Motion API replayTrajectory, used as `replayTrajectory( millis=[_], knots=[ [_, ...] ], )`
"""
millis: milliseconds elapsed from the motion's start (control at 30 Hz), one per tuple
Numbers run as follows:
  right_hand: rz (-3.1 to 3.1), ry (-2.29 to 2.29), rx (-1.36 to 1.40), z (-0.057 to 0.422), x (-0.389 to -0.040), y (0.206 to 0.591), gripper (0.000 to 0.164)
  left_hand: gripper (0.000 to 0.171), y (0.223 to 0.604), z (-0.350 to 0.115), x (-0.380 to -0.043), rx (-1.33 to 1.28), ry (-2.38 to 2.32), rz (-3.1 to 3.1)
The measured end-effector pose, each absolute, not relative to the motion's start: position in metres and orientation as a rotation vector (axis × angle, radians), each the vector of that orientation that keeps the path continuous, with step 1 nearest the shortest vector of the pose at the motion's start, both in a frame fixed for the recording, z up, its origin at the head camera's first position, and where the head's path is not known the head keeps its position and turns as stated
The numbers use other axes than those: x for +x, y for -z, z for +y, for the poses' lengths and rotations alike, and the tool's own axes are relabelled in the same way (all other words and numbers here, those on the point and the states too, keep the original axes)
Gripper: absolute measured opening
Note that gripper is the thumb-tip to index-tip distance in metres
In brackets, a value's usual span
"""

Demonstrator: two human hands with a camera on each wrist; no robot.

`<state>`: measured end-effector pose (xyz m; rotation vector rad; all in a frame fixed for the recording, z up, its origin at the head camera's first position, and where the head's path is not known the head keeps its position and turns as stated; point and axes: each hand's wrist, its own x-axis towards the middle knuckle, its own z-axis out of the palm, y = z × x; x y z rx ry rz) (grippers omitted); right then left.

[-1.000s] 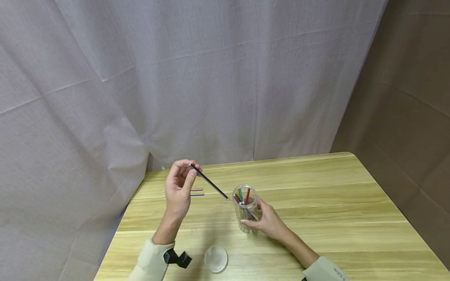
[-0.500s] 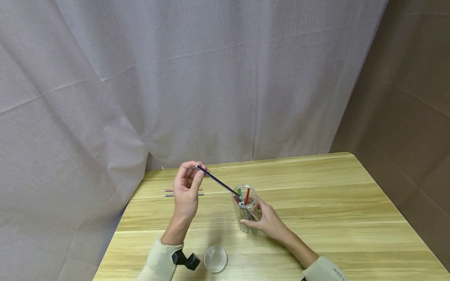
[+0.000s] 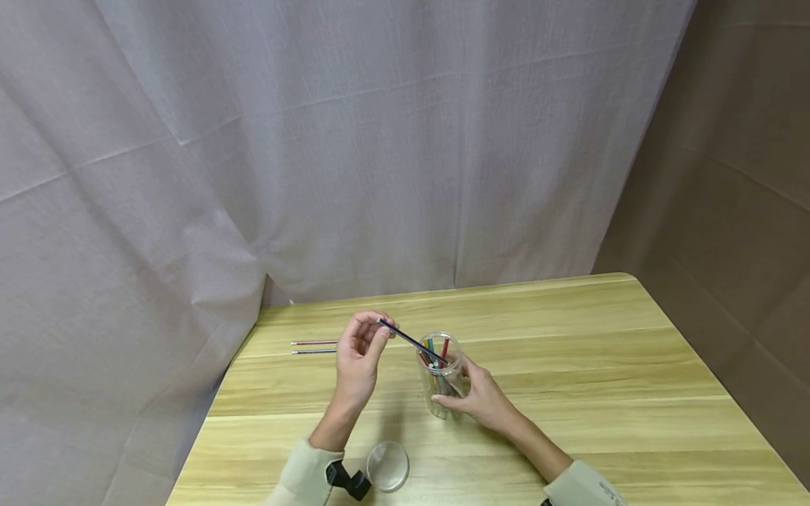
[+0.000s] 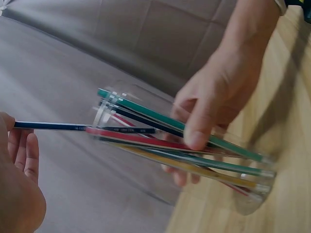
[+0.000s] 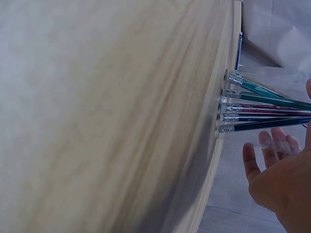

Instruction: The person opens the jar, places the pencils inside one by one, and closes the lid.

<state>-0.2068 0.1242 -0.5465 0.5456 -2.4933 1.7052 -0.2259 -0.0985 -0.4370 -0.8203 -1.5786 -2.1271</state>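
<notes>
Jar (image 3: 428, 396) of coloured pencils (image 3: 446, 347) — dark pencil (image 3: 413, 341) partway inside

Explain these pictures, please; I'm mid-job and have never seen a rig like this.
No machine is at work here: a person works bare-handed. One view looks forward and down from the head; the other two come from cameras worn on the wrists. The left hand holds a dark pencil, its lower end inside the clear jar, which the right hand grips. Other pencils lean in the jar. On the wooden table lie two more pencils and a round clear lid.
</notes>
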Motion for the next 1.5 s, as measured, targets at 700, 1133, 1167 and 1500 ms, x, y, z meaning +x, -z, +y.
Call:
replayTrajectory(
  millis=[700, 1133, 1167, 1500],
  knots=[
    [-2.462, -1.697, 0.585, 0.125, -0.208, 0.548, 0.08, 0.014, 0.466, -0.09, -0.217, -0.786, 2.083, -1.714],
    [-2.458, -1.714, 0.578, 0.123, -0.206, 0.549, 0.084, 0.014, 0.482, -0.104, -0.215, -0.677, 2.081, -1.761],
    [-2.458, -1.715, 0.578, 0.124, -0.206, 0.55, 0.084, 0.014, 0.483, -0.106, -0.215, -0.665, 2.075, -1.768],
    [-2.463, -1.704, 0.579, 0.124, -0.207, 0.548, 0.085, 0.014, 0.497, -0.137, -0.229, -0.556, 2.004, -1.819]
  ],
)
